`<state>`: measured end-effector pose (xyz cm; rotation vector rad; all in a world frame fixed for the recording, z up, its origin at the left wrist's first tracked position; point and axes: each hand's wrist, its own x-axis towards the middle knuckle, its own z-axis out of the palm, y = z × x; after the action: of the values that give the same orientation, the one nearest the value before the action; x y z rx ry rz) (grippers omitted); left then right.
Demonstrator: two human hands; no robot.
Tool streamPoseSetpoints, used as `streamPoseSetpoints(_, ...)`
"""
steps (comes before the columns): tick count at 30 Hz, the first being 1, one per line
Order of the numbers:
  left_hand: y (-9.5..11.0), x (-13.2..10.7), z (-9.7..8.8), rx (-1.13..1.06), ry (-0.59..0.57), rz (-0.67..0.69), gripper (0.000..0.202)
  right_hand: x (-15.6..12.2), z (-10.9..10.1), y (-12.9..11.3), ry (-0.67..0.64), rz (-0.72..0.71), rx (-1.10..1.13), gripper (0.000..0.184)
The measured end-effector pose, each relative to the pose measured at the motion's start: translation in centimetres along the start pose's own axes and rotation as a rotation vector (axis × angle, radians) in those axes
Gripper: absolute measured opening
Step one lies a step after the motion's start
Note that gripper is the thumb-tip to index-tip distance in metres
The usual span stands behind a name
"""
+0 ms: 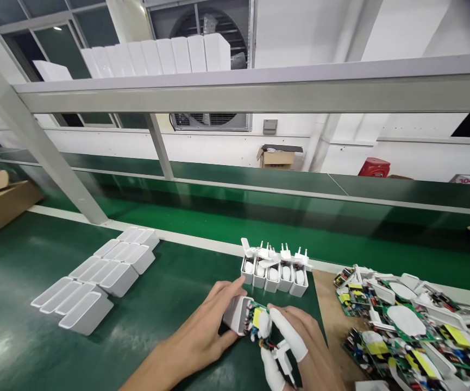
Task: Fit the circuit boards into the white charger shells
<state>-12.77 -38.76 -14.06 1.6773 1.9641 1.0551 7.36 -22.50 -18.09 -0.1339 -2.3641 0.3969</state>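
Observation:
My left hand (214, 320) is closed round a white plastic charger housing (235, 316), its open end turned to the right. In my right hand (300, 342), which wears white finger cots on thumb and forefinger, is a circuit board (258, 321) with a yellow-wrapped part and a white blob. The board's left end meets the mouth of the housing; how far it sits inside I cannot tell. A white plug piece (284, 361) hangs by wires from the board under my right hand. Beyond my hands stands a row of several housings (273, 277) with boards inside and plug pieces on top.
Several white housings (92, 271) lie in rows on the green table (145, 336) at left. Loose circuit boards (414, 331) are heaped on cardboard at right. A shelf (235, 92) with white cases crosses above. A carton (2, 201) stands far left, and a green conveyor runs behind.

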Motion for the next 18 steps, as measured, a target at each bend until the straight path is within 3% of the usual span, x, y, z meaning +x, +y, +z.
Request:
streamPoseSetpoints(6,0.15,0.22,0.01,-0.005,-0.018,0.016,0.093,-0.07,0.25,-0.31,0.006,0.001,-0.030,0.074)
streamPoseSetpoints(18,0.27,0.20,0.32,0.008,-0.031,0.016,0.095,0.73,-0.35,-0.27,0.053,-0.126,-0.138,0.073)
